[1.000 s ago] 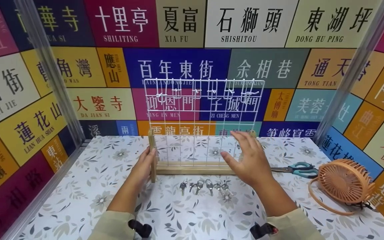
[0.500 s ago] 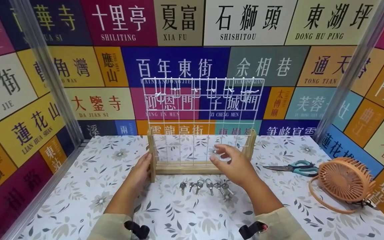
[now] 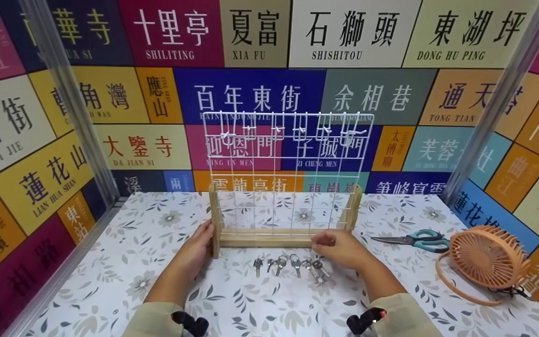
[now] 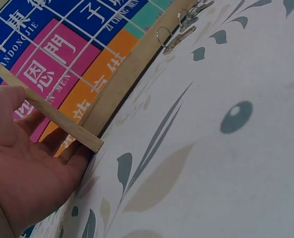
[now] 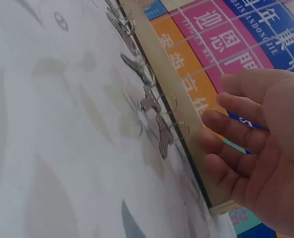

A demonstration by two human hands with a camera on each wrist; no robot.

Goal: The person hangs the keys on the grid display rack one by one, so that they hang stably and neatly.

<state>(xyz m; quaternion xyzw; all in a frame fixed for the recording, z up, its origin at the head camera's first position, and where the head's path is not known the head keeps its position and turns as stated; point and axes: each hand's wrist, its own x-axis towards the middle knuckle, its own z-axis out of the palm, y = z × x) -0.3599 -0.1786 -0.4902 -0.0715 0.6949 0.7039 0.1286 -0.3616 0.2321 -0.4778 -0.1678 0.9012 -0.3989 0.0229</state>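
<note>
A white wire grid rack (image 3: 265,241) stands upright on its wooden base on the table, with several white hooks (image 3: 301,134) along its upper rows. My left hand (image 3: 198,241) holds the rack's left wooden post (image 4: 62,120); in the left wrist view the thumb lies on one side and the fingers on the other. Several keys on small rings (image 3: 280,266) lie in a row in front of the base. Just above the row's right end is my right hand (image 3: 342,250). Its fingers are loosely bent and hold nothing in the right wrist view, apart from the nearest key (image 5: 163,136).
Scissors (image 3: 421,238) with teal handles lie right of the rack. Beside them an orange fan (image 3: 484,257) sits at the table's right side. Walls with coloured sign panels (image 3: 251,89) enclose the back and sides of the flower-patterned table (image 3: 241,304).
My right hand has come away from the rack's right side and moved down and toward the keys, its fingers drawing closer together. The left hand has stayed at the left post.
</note>
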